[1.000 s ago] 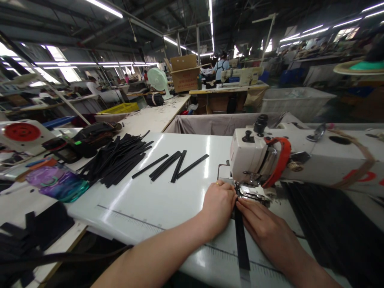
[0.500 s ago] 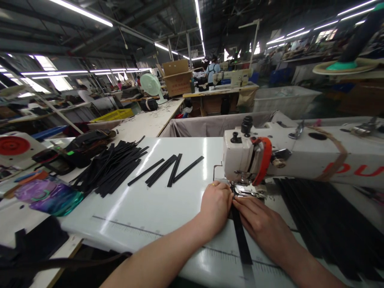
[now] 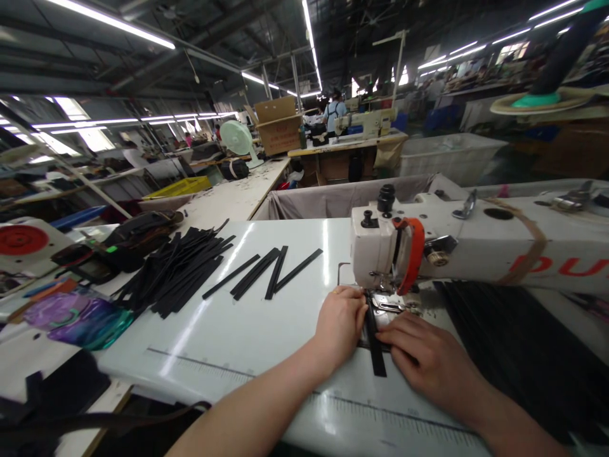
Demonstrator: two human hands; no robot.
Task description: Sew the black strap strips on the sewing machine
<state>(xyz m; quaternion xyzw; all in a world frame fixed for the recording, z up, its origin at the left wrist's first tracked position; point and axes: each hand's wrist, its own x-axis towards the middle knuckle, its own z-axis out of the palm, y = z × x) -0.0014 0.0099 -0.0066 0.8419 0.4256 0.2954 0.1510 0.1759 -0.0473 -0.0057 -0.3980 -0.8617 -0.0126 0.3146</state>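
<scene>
Both hands lie flat on the desk [image 3: 266, 330] at its near edge, under the machine [image 3: 428, 247] head. The left hand [image 3: 340, 324] presses the strap [image 3: 373, 339] from the left with fingers together; the right hand [image 3: 428, 362] touches it from the right, fingers spread. Loose strips [image 3: 264, 273] lie mid-desk, a pile [image 3: 171, 266] toward the left edge.
</scene>
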